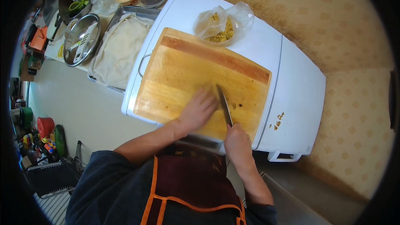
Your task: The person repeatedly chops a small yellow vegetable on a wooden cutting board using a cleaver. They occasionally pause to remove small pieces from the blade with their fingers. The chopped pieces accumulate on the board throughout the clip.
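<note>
My right hand [237, 139] grips the handle of a kitchen knife [223, 103], whose blade points away from me over a wooden cutting board [187, 65]. Just left of the blade is my left hand [200, 109], its fingers blurred; whether anything lies under them I cannot tell. Small dark and brown bits [240, 105] lie on the board right of the knife. Beyond the board's far edge, a clear plastic bag [225, 26] holds chopped yellowish pieces. The board rests on a white chest-like appliance [184, 9].
Cloth or dough covers a metal tray [153, 12] at the left. Beside it stands a steel bowl [96, 34] with a white-handled utensil. Brown scraps [276, 125] lie on the white top at the right. A folding chair [51, 176] stands at lower left.
</note>
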Demonstrator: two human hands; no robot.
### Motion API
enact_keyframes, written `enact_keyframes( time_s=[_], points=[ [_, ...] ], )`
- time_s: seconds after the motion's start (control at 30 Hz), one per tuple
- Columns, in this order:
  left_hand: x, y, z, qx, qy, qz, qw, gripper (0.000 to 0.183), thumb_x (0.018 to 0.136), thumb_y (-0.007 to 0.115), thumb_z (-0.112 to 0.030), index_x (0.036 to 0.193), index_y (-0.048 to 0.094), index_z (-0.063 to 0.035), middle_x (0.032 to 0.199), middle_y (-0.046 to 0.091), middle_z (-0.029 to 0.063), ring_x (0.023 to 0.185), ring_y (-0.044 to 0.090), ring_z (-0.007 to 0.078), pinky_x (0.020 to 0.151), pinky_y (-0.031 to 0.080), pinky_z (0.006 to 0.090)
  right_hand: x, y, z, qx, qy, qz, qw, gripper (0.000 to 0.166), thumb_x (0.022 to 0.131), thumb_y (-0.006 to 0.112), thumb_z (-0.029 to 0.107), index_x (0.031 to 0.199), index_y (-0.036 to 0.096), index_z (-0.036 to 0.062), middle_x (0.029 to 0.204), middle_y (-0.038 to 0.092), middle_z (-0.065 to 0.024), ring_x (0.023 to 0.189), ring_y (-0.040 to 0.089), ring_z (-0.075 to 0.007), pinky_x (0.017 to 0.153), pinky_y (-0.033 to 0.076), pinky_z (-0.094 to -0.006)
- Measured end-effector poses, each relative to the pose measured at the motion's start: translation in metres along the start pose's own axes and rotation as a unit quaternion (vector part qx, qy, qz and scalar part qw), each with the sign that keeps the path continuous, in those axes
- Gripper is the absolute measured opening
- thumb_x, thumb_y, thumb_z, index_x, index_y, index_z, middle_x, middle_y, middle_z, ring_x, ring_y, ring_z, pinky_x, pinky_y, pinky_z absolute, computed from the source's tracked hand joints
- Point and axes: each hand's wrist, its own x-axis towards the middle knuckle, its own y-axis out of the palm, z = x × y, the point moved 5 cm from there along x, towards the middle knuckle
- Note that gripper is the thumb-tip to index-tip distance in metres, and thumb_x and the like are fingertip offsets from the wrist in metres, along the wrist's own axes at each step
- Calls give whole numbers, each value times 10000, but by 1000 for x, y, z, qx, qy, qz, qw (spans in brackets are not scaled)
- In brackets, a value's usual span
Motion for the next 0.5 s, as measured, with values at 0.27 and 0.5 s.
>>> enact_keyframes(
  time_s=[0.27, 0.5],
  points=[
    [-2, -1, -1, -12, 14, 10, 1000, 424, 822, 734, -116, 1216, 694, 35, 1277, 635, 192, 1285, 546, 426, 1184, 416, 545, 44, 31, 9, 31, -75, -80, 994, 317, 1083, 536, 222, 955, 587, -63, 733, 665, -323, 705, 671, -529, 654, 546, -583],
    [4, -12, 2, -70, -12, -55, 996, 393, 807, 764, -101, 1181, 694, -2, 1256, 629, 185, 1261, 560, 403, 1147, 447, 532, 41, 5, -37, 96, -13, -78, 992, 395, 1075, 586, 292, 907, 599, -66, 753, 651, -340, 731, 642, -554, 646, 497, -589]
  ],
)
